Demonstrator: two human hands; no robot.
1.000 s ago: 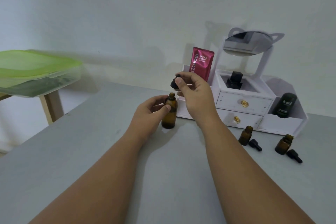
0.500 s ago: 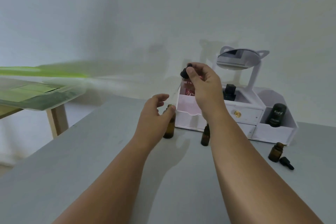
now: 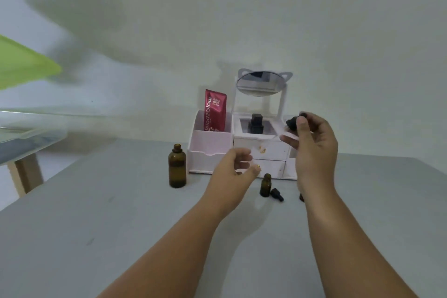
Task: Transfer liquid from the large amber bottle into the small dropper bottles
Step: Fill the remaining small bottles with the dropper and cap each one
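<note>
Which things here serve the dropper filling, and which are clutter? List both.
Job: large amber bottle, open; small dropper bottle; its black cap on the table; dropper held in the right hand; left hand, empty.

Clutter: white organizer, red sachet, mirror, green-lidded box.

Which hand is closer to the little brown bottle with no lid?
Left. The left hand hovers just above-left of the small bottle; the right hand is higher up, holding the dropper.
</note>
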